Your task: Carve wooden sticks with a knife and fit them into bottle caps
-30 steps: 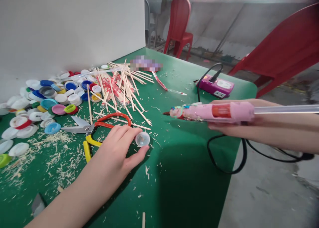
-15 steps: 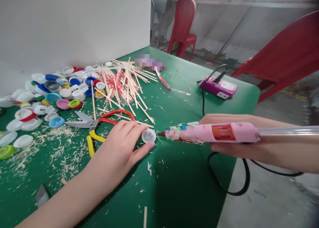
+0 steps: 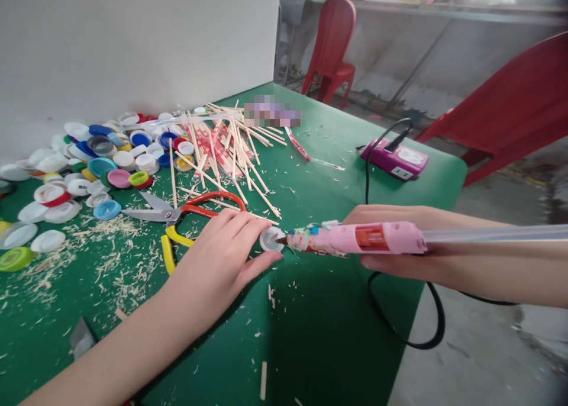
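Note:
Between the thumb and forefinger of my left hand [image 3: 228,237] is a small whitish bottle cap [image 3: 271,239], held on the green table with its hollow side up. My right hand [image 3: 394,267] is closed around a pink glue gun [image 3: 346,238], whose grip is mostly hidden. A long clear glue stick [image 3: 488,234] runs out of its back end. Dried blobs in several colours coat the gun's front, and its brown nozzle tip is over the cap's right rim, reaching inside. Open scissors [image 3: 168,215] with orange and yellow handles lie just beyond my left hand.
Many bottle caps [image 3: 102,167] are heaped at the left, beside scattered wooden sticks [image 3: 242,151]. Wood shavings [image 3: 110,240] litter the table. A purple power strip [image 3: 394,157] with a black cord [image 3: 367,178] sits at the right. A blade [image 3: 82,338] lies near my left forearm.
My right hand has moved the glue gun left, bringing its nozzle from just outside the cap to inside its rim. My left hand still holds the cap. The view has shifted slightly.

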The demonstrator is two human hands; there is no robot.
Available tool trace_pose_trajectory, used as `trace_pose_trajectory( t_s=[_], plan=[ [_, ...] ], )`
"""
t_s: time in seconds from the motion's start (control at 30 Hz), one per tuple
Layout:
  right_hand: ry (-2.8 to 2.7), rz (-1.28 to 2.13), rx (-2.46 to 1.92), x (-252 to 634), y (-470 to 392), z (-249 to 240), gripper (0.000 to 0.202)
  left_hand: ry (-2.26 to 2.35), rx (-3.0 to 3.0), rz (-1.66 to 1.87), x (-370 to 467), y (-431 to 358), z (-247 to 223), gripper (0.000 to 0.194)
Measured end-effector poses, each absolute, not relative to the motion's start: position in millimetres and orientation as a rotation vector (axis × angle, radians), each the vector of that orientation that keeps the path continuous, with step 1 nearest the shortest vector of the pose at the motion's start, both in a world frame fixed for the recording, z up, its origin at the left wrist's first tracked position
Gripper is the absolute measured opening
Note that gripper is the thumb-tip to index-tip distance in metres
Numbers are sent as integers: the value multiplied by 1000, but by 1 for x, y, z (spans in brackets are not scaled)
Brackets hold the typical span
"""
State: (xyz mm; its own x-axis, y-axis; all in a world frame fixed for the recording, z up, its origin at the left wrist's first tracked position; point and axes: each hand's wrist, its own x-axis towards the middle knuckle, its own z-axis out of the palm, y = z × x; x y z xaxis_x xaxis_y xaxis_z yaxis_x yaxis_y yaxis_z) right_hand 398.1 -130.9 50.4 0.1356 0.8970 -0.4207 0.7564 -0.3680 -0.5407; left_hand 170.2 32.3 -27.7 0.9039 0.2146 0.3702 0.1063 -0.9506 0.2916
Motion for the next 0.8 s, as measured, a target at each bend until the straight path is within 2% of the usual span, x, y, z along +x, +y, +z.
trace_pose_trajectory(
  t_s=[0.2,0.8],
  plan=[
    [-1583,1135,-2241,404,-134,42,44,221,2797,584,170,34,-27,24],
    [-1709,953,-2269,401,-134,36,42,211,2820,574,169,39,-27,29]
  ],
)
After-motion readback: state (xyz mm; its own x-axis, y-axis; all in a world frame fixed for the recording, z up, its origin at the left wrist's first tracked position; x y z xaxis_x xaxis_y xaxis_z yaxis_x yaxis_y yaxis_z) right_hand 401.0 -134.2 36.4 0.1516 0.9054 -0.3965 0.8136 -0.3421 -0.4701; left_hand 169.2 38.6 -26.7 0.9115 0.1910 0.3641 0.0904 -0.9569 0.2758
